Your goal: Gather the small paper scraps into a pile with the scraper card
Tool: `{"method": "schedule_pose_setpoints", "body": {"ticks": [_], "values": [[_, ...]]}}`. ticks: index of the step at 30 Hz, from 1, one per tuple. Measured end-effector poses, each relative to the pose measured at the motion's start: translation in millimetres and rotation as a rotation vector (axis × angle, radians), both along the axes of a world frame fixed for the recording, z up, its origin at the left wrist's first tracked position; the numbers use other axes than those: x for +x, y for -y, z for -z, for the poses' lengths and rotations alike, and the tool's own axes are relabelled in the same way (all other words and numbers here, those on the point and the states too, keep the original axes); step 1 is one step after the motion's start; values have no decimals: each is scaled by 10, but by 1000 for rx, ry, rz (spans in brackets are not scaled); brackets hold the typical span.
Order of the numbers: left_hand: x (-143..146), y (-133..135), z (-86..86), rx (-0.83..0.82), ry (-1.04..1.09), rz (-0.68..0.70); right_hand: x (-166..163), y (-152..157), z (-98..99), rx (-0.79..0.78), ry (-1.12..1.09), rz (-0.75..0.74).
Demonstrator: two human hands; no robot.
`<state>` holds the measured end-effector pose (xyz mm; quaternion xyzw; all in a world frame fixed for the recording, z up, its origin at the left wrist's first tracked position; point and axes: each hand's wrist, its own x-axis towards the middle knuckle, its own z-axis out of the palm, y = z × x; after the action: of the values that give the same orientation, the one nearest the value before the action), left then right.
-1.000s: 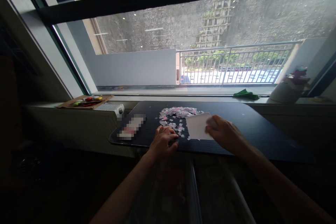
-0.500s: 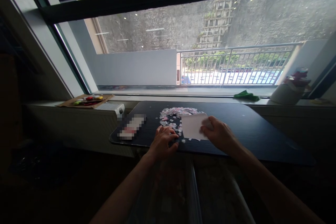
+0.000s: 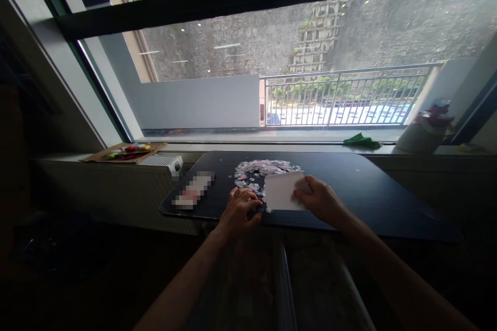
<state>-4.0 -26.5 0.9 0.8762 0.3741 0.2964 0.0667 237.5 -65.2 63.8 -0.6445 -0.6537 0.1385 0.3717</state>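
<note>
My right hand (image 3: pixel 323 197) grips a white paper sheet (image 3: pixel 282 192) by its right side, thumb and fingers closed on it. The sheet is held over the near part of a pile of small paper scraps (image 3: pixel 267 166), hiding some of them. My left hand (image 3: pixel 241 209) rests at the table's near edge, left of the sheet. Its fingers are bent and its thumb stands apart from them, with no held thing visible. Loose scraps lie just beyond its fingertips.
The dark table (image 3: pixel 373 196) stands against a window sill. A blurred-out flat item (image 3: pixel 194 190) lies on its left end. On the sill are a brown board (image 3: pixel 104 155) with colourful things, a green cloth (image 3: pixel 362 140) and a white pot (image 3: pixel 419 137). A radiator (image 3: pixel 116 186) stands at left.
The paper sheet in my right hand has come slightly nearer to me, and its lower edge covers scraps that showed below it before. My left hand stays almost in place.
</note>
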Motion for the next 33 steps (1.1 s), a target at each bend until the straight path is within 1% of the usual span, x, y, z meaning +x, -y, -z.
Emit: {"method": "schedule_pose_setpoints", "body": {"ticks": [6, 15, 20, 26, 30, 33], "values": [[0, -4, 4, 5, 5, 3, 16, -33, 10, 3, -25, 27], [-3, -4, 11, 11, -16, 23, 23, -65, 2, -4, -4, 54], [2, 2, 3, 13, -19, 22, 58, -16, -1, -8, 16, 18], [0, 0, 0, 19, -24, 25, 54, 70, -49, 28, 78, 47], [-3, -7, 17, 20, -29, 15, 46, 115, -97, 11, 126, 52], [1, -4, 13, 18, -29, 17, 119, 149, -143, 3, 167, 99]]}}
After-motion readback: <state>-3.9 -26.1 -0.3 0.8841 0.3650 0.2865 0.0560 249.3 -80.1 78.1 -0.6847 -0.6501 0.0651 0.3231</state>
